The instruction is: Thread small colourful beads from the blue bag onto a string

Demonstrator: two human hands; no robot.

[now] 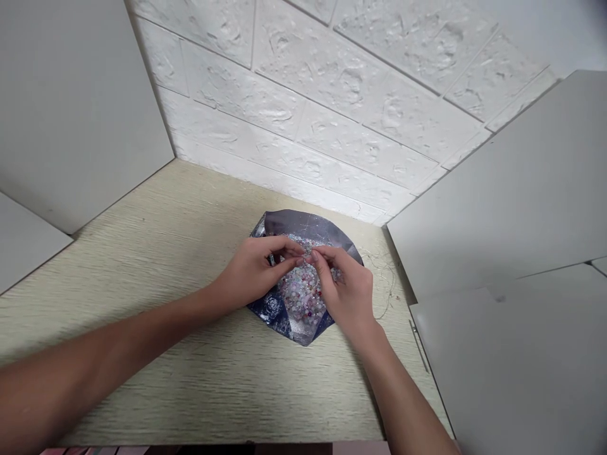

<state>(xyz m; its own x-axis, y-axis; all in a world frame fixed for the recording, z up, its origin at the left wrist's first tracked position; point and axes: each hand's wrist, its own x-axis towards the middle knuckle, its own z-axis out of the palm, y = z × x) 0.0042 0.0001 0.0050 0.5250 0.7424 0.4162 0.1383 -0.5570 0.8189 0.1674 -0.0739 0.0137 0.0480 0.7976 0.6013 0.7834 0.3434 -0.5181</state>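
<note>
An opened-out foil bag, dark blue and silver, lies on the tabletop with a heap of small mixed beads in it, mostly pale pink, white and clear with a few red ones. Over the heap, my left hand pinches thumb and fingertips together. My right hand does the same from the other side, its fingertips meeting those of the left. Whatever sits between the fingertips is too small to make out. Thin loose thread trails in loops on the table to the right of the bag.
The pale wood-grain table meets a white brick-patterned wall at the back. White panels stand on the left and the right. A thin metal rod lies along the right edge.
</note>
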